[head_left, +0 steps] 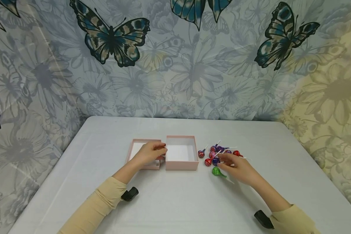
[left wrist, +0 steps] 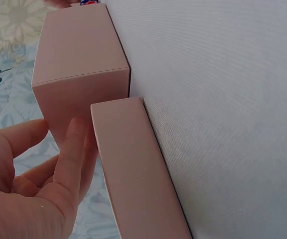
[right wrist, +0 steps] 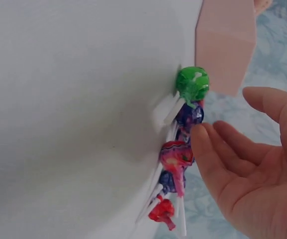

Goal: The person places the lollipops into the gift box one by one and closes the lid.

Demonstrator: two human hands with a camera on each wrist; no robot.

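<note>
An open pink box (head_left: 181,166) with a white inside stands upright on the white table. My left hand (head_left: 150,152) reaches over the shallow pink lid (head_left: 145,140), and its fingertips touch the box's left side. Those fingers (left wrist: 67,164) look mostly straight in the left wrist view. Right of the box lies a loose pile of wrapped lollipops (head_left: 212,155), red, purple and blue. A green lollipop (head_left: 215,171) lies at the pile's near edge. Over the pile's right side is my right hand (head_left: 237,167), thumb and fingers spread, with no lollipop visibly gripped.
The white table (head_left: 175,208) has its far edge against a wall covering (head_left: 196,74) printed with flowers and butterflies. A red lollipop (head_left: 236,153) lies just beyond the right hand. Black wrist devices (head_left: 130,194) show at both sleeves.
</note>
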